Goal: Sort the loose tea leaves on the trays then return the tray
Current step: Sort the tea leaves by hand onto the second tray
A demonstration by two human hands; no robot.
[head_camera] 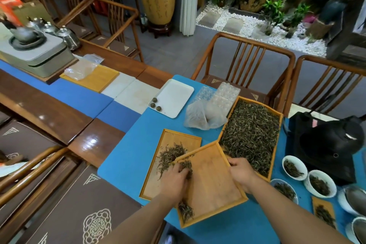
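Nearest, at about 6 o'clock, a tilted middle tray (213,180) lies across the edges of its two neighbours. The left hand (175,179) rests at its 9 o'clock edge, fingers curled down over a clump of tea leaves (187,165), seemingly raking or pinching them; whether the hand actually grips them I cannot tell for certain. The right hand (240,171) clasps the tray's 3 o'clock rim, thumb on the inside. Most of this tray is bare wood; a small tuft of leaves (185,211) sits at its near corner, so it seems almost emptied.

Just beyond, at 10 o'clock from the hands, the left tray (156,182) holds a modest pile of sorted leaves (170,153), partly under the tilted tray's far corner. At 1 o'clock, the large tray (276,117) is covered by a thick bed of loose tea (251,132), which suggests much remains to sort.

At 3 o'clock, white bowls (295,166) hold small portions of leaf. Farther off at 12 o'clock stands a white tray (176,97) with three tea balls (155,104), beside a crumpled plastic bag (200,117).

By my judgement the work is at an early to middle stage: the middle tray still has leaves to clear and no tray has been returned.
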